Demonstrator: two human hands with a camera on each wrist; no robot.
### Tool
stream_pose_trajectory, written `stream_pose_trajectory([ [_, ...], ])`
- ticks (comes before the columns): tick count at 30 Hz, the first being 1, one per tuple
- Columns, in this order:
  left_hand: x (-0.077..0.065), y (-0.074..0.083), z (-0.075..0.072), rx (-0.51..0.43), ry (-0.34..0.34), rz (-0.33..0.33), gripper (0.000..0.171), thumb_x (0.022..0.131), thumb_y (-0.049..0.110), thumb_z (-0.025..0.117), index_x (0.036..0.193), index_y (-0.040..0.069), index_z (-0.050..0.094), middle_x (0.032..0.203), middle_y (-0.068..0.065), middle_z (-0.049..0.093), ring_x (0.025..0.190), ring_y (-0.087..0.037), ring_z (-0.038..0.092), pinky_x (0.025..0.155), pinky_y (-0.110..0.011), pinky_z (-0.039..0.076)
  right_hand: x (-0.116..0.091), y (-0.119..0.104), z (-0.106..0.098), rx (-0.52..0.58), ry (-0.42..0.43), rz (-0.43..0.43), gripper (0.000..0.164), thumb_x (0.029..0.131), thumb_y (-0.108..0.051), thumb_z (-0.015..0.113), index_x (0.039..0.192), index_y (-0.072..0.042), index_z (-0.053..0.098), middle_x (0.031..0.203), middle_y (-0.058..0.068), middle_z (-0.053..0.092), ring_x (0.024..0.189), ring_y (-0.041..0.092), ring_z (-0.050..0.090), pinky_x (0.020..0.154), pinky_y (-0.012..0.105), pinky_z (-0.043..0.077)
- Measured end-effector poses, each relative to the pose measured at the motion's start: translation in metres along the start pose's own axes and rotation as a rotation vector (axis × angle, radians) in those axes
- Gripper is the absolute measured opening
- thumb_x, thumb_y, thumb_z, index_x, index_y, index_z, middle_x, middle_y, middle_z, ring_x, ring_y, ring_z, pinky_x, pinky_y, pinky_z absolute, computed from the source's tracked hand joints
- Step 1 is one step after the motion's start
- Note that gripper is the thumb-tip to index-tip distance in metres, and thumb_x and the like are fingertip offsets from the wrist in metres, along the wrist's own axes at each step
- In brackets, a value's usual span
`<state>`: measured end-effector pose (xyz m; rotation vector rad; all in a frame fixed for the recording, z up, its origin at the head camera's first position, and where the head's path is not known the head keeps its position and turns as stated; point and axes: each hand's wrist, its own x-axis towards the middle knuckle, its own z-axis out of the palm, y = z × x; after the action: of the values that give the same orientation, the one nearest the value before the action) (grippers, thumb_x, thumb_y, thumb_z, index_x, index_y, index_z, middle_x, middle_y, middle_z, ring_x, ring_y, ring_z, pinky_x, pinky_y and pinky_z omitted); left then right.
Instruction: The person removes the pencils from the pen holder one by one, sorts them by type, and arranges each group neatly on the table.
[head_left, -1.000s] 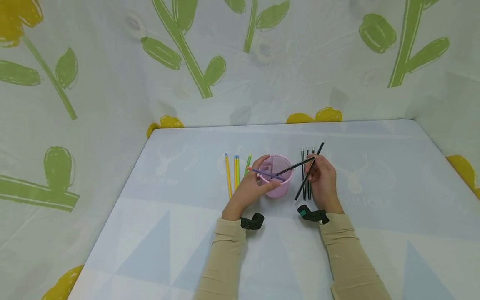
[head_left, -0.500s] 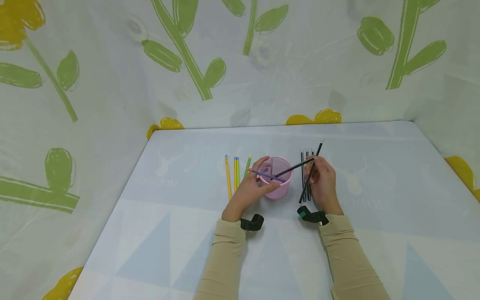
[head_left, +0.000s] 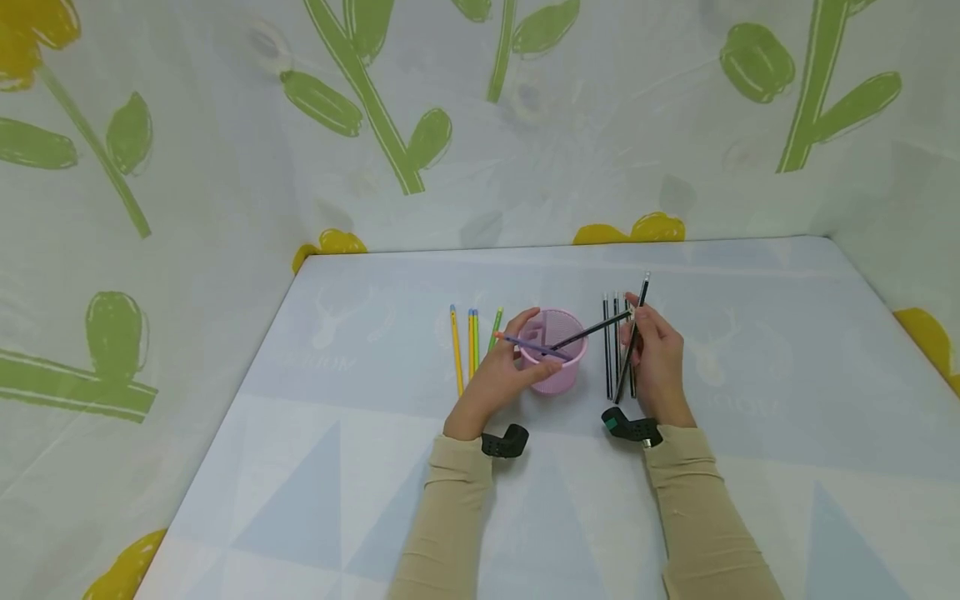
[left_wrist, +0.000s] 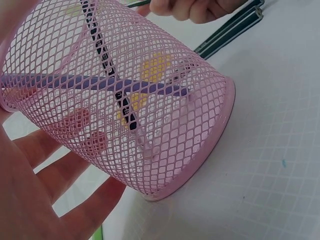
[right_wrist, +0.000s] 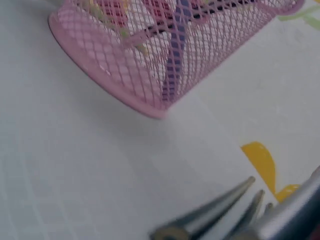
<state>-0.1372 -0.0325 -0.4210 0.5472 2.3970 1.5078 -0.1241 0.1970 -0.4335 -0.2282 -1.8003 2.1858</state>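
My left hand (head_left: 495, 379) grips the side of a pink mesh pencil cup (head_left: 557, 382), its fingers around the far left and its thumb at the front rim. A purple pencil (head_left: 517, 342) and a black pencil (head_left: 594, 329) lean in the cup in opposite directions; their lower ends show through the mesh (left_wrist: 200, 125) in the left wrist view. To the right, my right hand (head_left: 660, 358) pinches another black pencil (head_left: 643, 292), held at a slant over a row of black pencils (head_left: 608, 358) on the table. The hand partly hides that row.
Left of the cup lie yellow pencils (head_left: 456, 346) and green pencils (head_left: 498, 321), partly hidden by the left hand. The pale patterned table (head_left: 300, 483) ends at a flower-print curtain (head_left: 525, 183) behind it.
My right hand has shifted slightly right and turned its black pencil steeper, the near end swinging right. The left hand and cup stay in place.
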Motion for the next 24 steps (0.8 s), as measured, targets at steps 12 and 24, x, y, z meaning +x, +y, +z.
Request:
stream_pose_trajectory([
  [12, -0.003, 0.006, -0.003, -0.001, -0.012, 0.017, 0.075, 0.073, 0.053, 0.065, 0.134, 0.05, 0.021, 0.135, 0.003, 0.037, 0.117, -0.023, 0.043, 0.092, -0.045, 0.036, 0.004, -0.006, -0.018, -0.138, 0.099, 0.085, 0.038, 0.09, -0.008, 0.039, 0.126, -0.012, 0.051, 0.074, 0.003, 0.049, 0.046, 0.009, 0.026, 0.039, 0.022, 0.022],
  [24, 0.0, 0.001, -0.001, 0.008, -0.001, 0.006, 0.075, 0.07, 0.059, 0.063, 0.13, 0.056, 0.019, 0.135, 0.002, 0.037, 0.118, -0.025, 0.042, 0.09, -0.047, 0.038, 0.008, -0.003, -0.025, -0.583, 0.056, 0.173, 0.04, 0.09, -0.022, 0.038, 0.126, -0.009, 0.051, 0.129, 0.004, 0.047, 0.105, 0.013, 0.039, 0.082, 0.03, 0.033],
])
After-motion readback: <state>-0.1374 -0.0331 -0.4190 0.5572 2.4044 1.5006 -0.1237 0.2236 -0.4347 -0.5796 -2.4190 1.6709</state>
